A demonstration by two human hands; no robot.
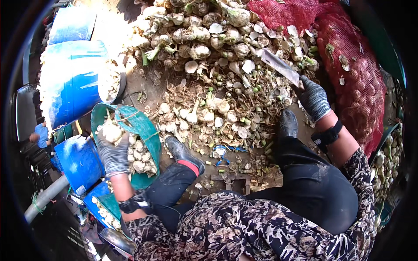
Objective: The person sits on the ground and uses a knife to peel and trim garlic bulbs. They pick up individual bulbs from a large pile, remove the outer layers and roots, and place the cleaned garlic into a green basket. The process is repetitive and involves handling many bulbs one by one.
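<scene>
My gloved left hand (114, 151) is over the near side of a green plastic basket (151, 125), its fingers around or against a pale garlic bulb (112, 130); its grip is not clear. More trimmed bulbs (140, 156) fill the basket beside the hand. On the right, my gloved right hand (313, 98) grips a broad metal knife (281, 67), whose blade points up and left over cut stems and skins. A large heap of untrimmed garlic (199, 39) lies at the top, with loose bulbs (205, 114) among the scraps on the ground between my boots.
Blue plastic drums (75, 81) holding garlic stand at the left. Red mesh sacks of garlic (356, 78) lie at the right, near a container of bulbs (387, 163). Blue twine (225, 151) lies by my left boot (183, 153). A person (41, 134) is at the far left.
</scene>
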